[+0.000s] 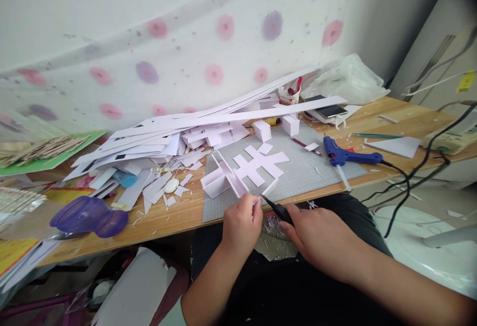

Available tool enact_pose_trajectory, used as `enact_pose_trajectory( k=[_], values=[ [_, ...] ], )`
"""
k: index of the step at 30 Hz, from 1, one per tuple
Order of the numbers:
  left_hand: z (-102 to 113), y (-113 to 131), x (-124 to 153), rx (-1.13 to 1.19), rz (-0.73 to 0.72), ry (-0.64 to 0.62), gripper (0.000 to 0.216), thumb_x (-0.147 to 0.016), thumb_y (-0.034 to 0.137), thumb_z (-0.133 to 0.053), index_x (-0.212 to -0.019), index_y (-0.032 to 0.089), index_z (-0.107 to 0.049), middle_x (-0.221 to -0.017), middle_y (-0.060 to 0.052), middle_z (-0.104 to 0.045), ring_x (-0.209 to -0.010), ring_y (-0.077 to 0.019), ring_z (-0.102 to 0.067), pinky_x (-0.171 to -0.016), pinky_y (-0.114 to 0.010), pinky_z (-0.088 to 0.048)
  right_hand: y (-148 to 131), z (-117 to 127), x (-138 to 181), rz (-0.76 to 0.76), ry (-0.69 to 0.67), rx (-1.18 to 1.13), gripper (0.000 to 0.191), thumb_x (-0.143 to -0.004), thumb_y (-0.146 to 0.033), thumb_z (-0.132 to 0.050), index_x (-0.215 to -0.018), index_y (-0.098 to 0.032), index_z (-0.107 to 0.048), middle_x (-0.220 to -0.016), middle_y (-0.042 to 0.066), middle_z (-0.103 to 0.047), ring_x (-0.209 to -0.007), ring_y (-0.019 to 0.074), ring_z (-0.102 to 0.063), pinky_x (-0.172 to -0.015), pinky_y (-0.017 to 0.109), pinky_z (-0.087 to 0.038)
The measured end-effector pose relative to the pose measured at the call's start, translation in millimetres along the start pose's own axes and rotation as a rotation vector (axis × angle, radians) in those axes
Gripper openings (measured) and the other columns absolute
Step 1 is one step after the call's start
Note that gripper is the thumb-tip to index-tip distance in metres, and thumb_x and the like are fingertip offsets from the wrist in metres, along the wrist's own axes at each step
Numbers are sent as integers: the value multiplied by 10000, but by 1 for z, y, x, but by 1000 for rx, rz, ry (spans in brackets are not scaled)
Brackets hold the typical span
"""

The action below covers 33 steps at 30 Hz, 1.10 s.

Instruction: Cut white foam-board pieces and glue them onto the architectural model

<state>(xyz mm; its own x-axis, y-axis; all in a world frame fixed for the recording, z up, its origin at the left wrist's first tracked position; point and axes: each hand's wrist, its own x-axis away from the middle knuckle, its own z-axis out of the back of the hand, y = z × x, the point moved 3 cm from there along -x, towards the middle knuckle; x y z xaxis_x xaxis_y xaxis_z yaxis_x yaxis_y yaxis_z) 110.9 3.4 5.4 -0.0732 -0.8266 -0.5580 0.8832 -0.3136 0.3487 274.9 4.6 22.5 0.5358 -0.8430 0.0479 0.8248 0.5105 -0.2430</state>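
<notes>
My left hand (242,221) is closed in a pinch on a thin white foam-board strip (269,188) at the near edge of the grey cutting mat (305,169). My right hand (316,234) is wrapped round a black craft knife (276,208), its tip at the strip's near end. A white foam-board model (225,179) with upright walls stands just beyond my left hand. A flat cross-shaped cut-out (259,163) lies on the mat behind it.
A blue glue gun (345,156) with a black cable lies at the mat's right. Two small white cubes (278,127) stand at the back. A heap of white board offcuts (167,139), a purple plastic container (89,215), a phone (328,110) and a cup (289,96) crowd the wooden desk (179,214).
</notes>
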Motion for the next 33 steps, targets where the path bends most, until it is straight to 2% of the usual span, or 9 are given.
enact_pose_trajectory(
  k=[5, 11, 19, 28, 33],
  values=[
    [-18, 14, -14, 47, -26, -4, 146, -875, 192, -517, -751, 179, -593, -513, 26, -590, -421, -104, -516, -470, -215, -353, 16, 7, 5, -53, 49, 73, 281, -950, -322, -420, -977, -145, -636, -711, 118, -731, -632, 312, -710, -491, 339, -439],
    [-33, 12, -22, 110, 69, -90, 148, -874, 193, -511, -742, 184, -577, -522, 27, -596, -438, -104, -535, -482, -205, -361, 21, 11, 0, -66, 77, 177, 223, -926, -288, -485, -941, -132, -644, -662, 107, -725, -591, 294, -710, -459, 314, -441],
    [-34, 9, -23, 147, 68, -112, 165, -889, 217, -493, -754, 183, -582, -537, 15, -619, -465, -111, -572, -507, -206, -392, 24, 13, -6, -66, 21, 214, 204, -915, -283, -495, -894, -142, -641, -652, 90, -722, -602, 296, -712, -470, 324, -453],
    [-36, 6, -23, 124, 77, -104, 169, -894, 221, -487, -767, 176, -588, -557, 2, -645, -496, -124, -609, -523, -213, -413, 21, 8, -11, -39, 47, 289, 218, -911, -291, -501, -872, -127, -640, -619, 106, -702, -547, 283, -698, -420, 301, -396],
    [-36, 5, -23, 110, 71, -93, 156, -895, 235, -496, -784, 176, -588, -575, -3, -661, -503, -129, -617, -525, -219, -411, 23, 4, -13, -55, 23, 252, 216, -909, -287, -503, -896, -119, -640, -646, 111, -714, -567, 281, -705, -427, 298, -413]
  ],
)
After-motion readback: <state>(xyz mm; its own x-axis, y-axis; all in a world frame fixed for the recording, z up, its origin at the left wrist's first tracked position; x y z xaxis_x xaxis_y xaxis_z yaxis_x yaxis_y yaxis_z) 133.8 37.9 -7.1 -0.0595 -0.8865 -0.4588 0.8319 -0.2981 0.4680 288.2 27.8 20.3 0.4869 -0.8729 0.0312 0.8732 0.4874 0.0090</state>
